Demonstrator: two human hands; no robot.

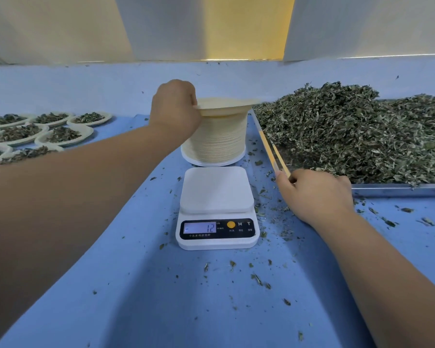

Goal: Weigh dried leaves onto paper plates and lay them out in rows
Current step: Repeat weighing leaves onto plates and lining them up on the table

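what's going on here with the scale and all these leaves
A person is portioning dried leaves. The left hand grips the top paper plate of the stack behind the digital scale, whose platform is bare. The right hand holds chopsticks at the corner of the metal tray heaped with leaves. Filled plates lie in rows at the far left.

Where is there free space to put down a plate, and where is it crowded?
Free: the scale platform, and the blue cloth on the near side of it, with only leaf crumbs. Crowded: filled plates far left, the plate stack behind the scale, the tray of dried leaves at right.
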